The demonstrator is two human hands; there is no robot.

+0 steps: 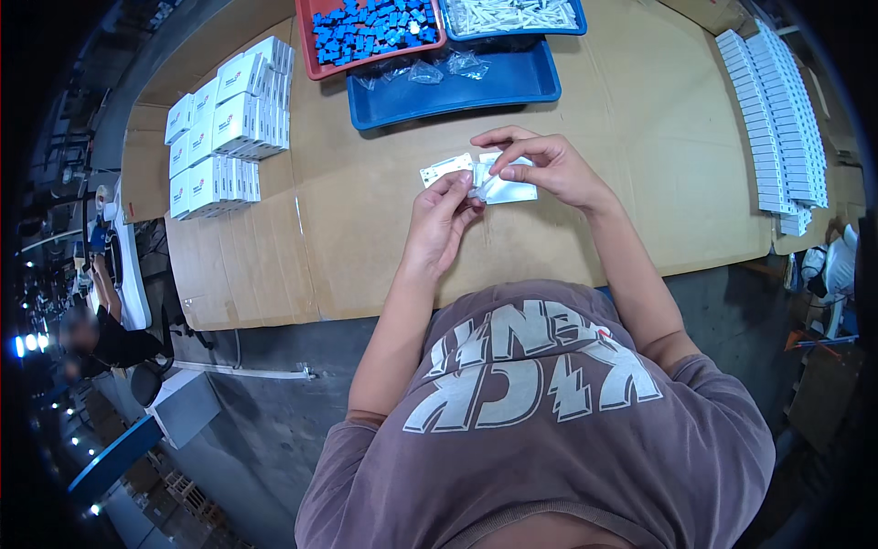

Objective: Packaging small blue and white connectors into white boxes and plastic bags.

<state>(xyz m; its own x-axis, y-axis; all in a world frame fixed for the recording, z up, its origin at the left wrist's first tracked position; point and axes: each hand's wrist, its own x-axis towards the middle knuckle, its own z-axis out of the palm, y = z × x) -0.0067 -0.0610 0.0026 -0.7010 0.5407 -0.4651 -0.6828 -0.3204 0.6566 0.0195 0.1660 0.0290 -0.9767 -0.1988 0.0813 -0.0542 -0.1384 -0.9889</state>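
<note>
Whitish and small, a packet (477, 177) sits mid-bench, pinched between thumb and fingers of the left hand (441, 218). At its two o'clock, the right hand's (549, 171) fingers are nearly together; I cannot tell whether they grip it. From there, a blue tray (453, 102) lies toward twelve o'clock, white boxes (233, 123) toward nine, white stacks (766, 123) toward three.

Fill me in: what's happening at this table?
Over a cardboard-covered table, the left hand pinches at a cluster of small, pale items. The right hand has its fingertips close against them; its exact grip is unclear. Beyond sit a red tray of blue pieces and two blue trays. White boxes stand stacked at both sides.
</note>
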